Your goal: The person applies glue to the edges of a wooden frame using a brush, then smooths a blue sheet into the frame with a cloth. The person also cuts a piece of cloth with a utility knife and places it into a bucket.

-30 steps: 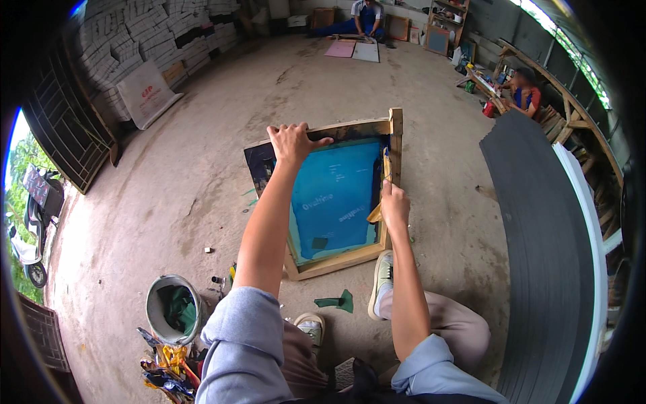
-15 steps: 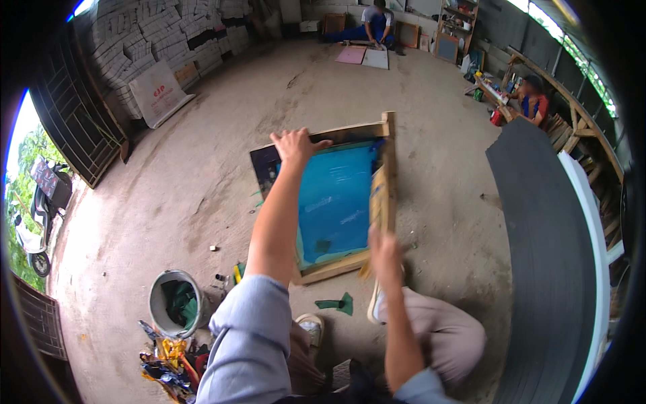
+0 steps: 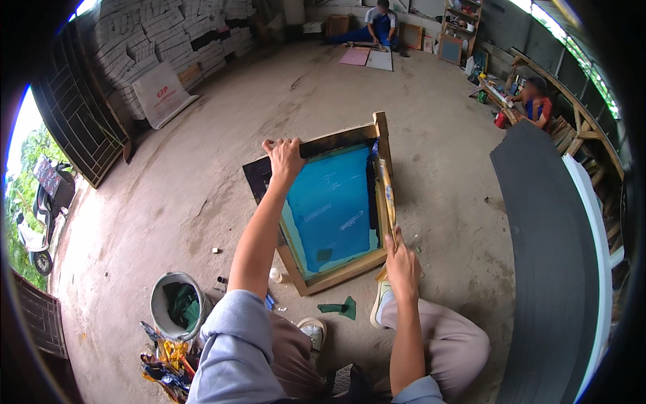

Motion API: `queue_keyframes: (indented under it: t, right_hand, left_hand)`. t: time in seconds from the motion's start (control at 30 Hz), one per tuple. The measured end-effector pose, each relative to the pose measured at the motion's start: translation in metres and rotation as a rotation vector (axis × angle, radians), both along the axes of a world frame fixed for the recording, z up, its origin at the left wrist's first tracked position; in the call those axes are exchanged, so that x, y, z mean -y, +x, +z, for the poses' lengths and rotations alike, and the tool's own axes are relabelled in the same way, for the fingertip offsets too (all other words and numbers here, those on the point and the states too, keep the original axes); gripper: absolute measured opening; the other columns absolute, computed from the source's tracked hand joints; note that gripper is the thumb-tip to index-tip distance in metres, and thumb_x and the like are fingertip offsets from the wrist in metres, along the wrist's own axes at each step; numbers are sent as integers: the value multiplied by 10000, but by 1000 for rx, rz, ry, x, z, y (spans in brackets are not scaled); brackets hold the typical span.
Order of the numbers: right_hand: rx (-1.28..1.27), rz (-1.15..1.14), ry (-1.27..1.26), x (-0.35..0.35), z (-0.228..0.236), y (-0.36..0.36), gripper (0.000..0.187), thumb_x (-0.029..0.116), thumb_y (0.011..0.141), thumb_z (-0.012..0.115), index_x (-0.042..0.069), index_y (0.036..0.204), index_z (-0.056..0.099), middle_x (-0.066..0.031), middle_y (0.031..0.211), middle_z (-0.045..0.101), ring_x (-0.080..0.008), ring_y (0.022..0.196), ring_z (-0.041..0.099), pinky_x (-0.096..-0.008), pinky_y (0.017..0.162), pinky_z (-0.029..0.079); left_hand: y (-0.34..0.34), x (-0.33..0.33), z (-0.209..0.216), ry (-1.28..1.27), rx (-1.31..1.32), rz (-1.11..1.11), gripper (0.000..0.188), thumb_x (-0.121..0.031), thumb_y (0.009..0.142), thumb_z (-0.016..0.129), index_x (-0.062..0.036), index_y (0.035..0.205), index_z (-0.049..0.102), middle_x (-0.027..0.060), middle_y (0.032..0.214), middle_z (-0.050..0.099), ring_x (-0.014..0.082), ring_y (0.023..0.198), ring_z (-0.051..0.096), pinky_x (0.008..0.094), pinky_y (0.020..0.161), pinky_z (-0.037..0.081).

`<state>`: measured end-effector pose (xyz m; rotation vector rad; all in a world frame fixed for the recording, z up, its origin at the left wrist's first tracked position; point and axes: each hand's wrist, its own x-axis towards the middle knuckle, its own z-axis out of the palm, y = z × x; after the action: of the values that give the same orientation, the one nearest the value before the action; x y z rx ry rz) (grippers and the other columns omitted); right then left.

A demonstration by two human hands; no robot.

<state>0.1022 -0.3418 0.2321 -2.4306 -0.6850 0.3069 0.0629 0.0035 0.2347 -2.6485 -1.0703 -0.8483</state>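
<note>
A wooden screen-printing frame (image 3: 343, 268) with bright blue mesh stands tilted on the concrete floor before my feet. My left hand (image 3: 286, 160) grips its far edge near the dark-stained left corner, fingers bent over the wood. Beside the frame's right rail, my right hand (image 3: 404, 269) is closed on a long, flat wooden piece (image 3: 388, 195) with paint stains, held nearly upright. That piece shows almost edge-on, so its exact kind is unclear. A dark green scrap (image 3: 342, 308) lies near my shoes.
To the left stand a grey bucket (image 3: 160, 303) holding green cloth and a heap of crumpled wrappers (image 3: 168, 363). Long dark sheets (image 3: 545, 262) extend along the right. One person (image 3: 381, 27) sits at the far wall, another (image 3: 537, 104) at the right.
The frame has swung and shifted slightly left, its near end now angled right. My left hand moved with it. My right hand shifted right and lower, turning the wooden piece edge-on.
</note>
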Motion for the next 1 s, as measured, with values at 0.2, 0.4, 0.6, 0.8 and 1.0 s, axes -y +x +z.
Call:
queue_keyframes:
  t: [0.2,0.4,0.6,0.8,1.0]
  right_hand:
    - [459,123,52,-22,-31,35,527,448,993,325,48,1224,579,-192,991,672,-384,919,584,-440,918,440]
    - [221,76,341,-74,-11,92,467,424,954,464,-4,892,640,-164,954,671,-376,866,619,-441,759,488]
    - [315,-121,275,-121,0,119,526,519,871,564,5,985,566,-208,882,667,-383,870,643,-451,713,498]
    - [509,16,376,-130,3,135,251,208,902,589,-35,839,591,-275,728,621,-428,721,636,-445,555,491]
    - [576,126,386,-124,-2,127,198,145,914,517,-8,831,610,-244,757,633,-385,720,648,-421,583,506]
  left_hand:
    - [-8,30,13,57,61,-5,378,-201,620,808,-115,953,650,64,876,653,242,952,597,528,993,237]
    - [-16,62,21,68,66,28,423,-191,600,829,-130,978,650,31,922,658,223,999,588,533,1020,212]
    - [-23,74,24,122,114,-7,372,-162,614,796,-105,943,634,44,881,642,219,941,582,507,1002,233]
    - [-23,76,22,146,158,-56,315,-161,641,775,-90,910,628,61,839,624,230,919,580,486,978,248]
    - [-16,76,19,166,121,4,446,-251,610,805,-111,1000,641,46,901,642,219,968,577,490,992,223]
